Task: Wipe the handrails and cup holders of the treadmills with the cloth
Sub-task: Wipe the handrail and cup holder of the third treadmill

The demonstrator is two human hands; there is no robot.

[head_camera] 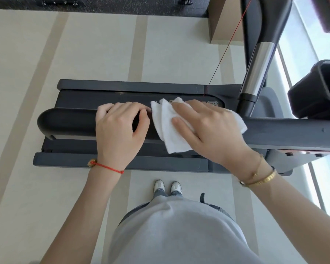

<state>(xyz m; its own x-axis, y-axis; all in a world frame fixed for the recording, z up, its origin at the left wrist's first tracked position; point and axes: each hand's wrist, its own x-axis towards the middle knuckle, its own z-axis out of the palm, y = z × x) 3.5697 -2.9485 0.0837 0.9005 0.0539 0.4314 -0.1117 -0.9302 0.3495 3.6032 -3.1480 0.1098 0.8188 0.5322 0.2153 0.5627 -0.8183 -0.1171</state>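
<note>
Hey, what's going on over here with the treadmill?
A person is cleaning a treadmill. Their right hand presses a white cloth flat against the dark handrail, while the left hand grips the same rail nearer its rounded end. They stand beside the machine, with the belt deck below the rail. A black cup holder sits off to the right, with no hand or cloth on it.
</note>
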